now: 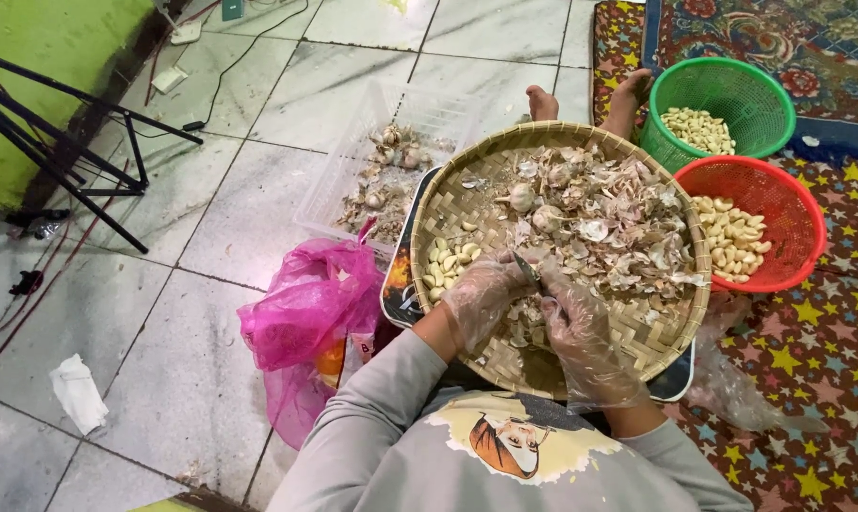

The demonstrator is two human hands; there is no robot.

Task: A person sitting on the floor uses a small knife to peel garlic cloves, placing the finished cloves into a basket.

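Observation:
A round woven bamboo tray (448,204) rests on my lap, heaped with garlic skins (628,228), a few whole bulbs (522,197) and a small pile of peeled cloves (448,261) at its left. Both hands wear clear plastic gloves and meet over the tray's near side. My left hand (481,296) grips a small dark knife (527,271), blade pointing up. My right hand (581,332) is closed on a garlic piece that the glove mostly hides.
A red basket (780,204) and a green basket (756,95) of peeled cloves stand at the right on a star-patterned mat. A clear tray of unpeeled garlic (386,175) and a pink plastic bag (305,313) lie at the left. A black tripod (78,152) stands far left.

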